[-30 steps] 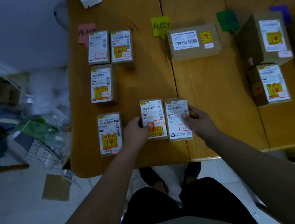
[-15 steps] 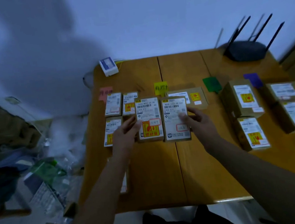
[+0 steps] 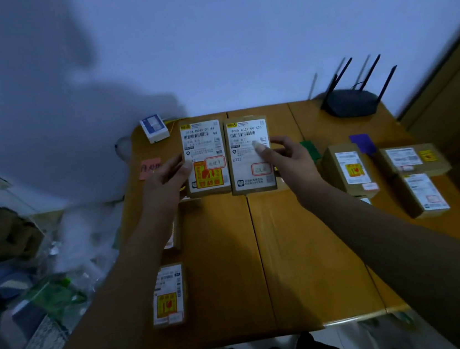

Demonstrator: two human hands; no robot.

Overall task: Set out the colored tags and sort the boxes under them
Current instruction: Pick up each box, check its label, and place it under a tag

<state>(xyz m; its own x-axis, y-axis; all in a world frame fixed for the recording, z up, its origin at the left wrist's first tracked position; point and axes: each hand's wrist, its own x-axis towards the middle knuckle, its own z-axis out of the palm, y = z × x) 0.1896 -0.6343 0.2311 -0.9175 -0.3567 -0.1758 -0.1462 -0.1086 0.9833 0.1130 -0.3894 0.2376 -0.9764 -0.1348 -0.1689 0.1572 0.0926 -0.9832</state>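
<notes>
I hold two small cardboard boxes raised side by side above the wooden table (image 3: 306, 266). My left hand (image 3: 166, 182) grips the left box (image 3: 205, 157), which carries a yellow and red sticker. My right hand (image 3: 288, 161) grips the right box (image 3: 249, 154), thumb on its white label. A pink tag (image 3: 150, 168) lies left of my left hand. A green tag (image 3: 309, 148) and a purple tag (image 3: 361, 142) lie to the right. The raised boxes hide the yellow tag and the boxes behind them.
Three boxes (image 3: 350, 171) (image 3: 415, 158) (image 3: 425, 193) sit at the right near the purple tag. Another box (image 3: 168, 295) lies at the table's near left. A white device (image 3: 155, 127) and a black router (image 3: 350, 101) stand at the back. Clutter covers the floor at left.
Both hands have lifted the two boxes off the table's near edge and raised them up and forward together. The camera has tilted up toward the wall.
</notes>
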